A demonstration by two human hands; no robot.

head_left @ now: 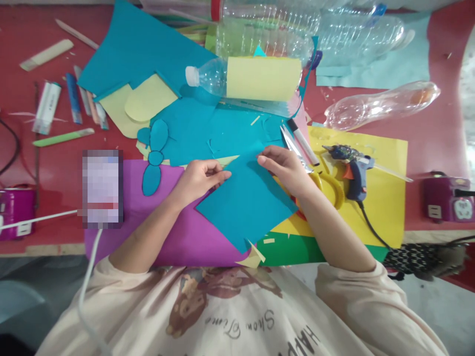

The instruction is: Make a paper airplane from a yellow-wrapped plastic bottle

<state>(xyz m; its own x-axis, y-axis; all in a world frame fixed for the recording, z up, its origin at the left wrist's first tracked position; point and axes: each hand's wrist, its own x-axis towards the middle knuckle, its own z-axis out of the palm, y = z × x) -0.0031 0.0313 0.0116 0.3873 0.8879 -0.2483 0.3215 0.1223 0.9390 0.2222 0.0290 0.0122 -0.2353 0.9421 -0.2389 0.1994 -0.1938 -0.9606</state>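
Observation:
A blue paper sheet (247,198) lies turned like a diamond in front of me, over purple paper. My left hand (208,177) is closed at its upper left edge, thumb and curled fingers pinching there. At the upper right edge, my right hand (282,165) pinches the sheet between thumb and fingers. Just beyond the right hand are scissors (295,148) with yellow handles, partly hidden by the hand and arm, and a marker (303,142). Left of my left hand lie blue cut-out petal shapes (159,134).
A glue gun (356,173) rests on yellow paper (386,212) at the right. Clear plastic bottles (382,104) lie at the back, one wrapped in pale yellow paper (263,78). A phone (102,188) with a white cable is at left, below several markers (47,106).

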